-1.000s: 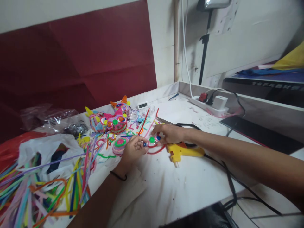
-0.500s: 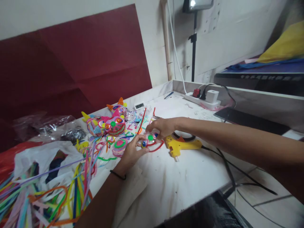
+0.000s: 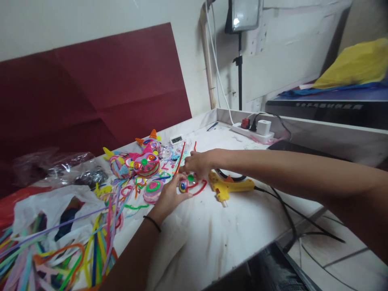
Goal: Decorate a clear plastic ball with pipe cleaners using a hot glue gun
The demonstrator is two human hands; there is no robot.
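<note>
My left hand (image 3: pixel 171 195) grips the left side of a small craft face (image 3: pixel 190 178) between thumb and fingers. The face has a green nose, a blue eye and a curved red pipe cleaner (image 3: pixel 200 189) along its lower edge. Over its far right side bends my right hand (image 3: pixel 198 163), fingers curled; whatever they pinch is hidden. A straight red pipe cleaner (image 3: pixel 182 152) sticks up just beyond the fingers. Left of my left hand lies a pink round piece (image 3: pixel 152 191) with a green ring. A yellow glue gun (image 3: pixel 228 186) rests right of the face.
Decorated craft animals (image 3: pixel 147 161) stand at the back left, near a small digital clock (image 3: pixel 176 140). Loose pipe cleaners (image 3: pixel 60 258) and a white plastic bag (image 3: pixel 33 206) cover the left. A power strip (image 3: pixel 253 132) sits at the back right; the glue gun's cord (image 3: pixel 285 198) trails off the table.
My right hand has shifted a little across the craft face and now covers its right eye. The left hand keeps its grip. The camera view has tilted slightly upward.
</note>
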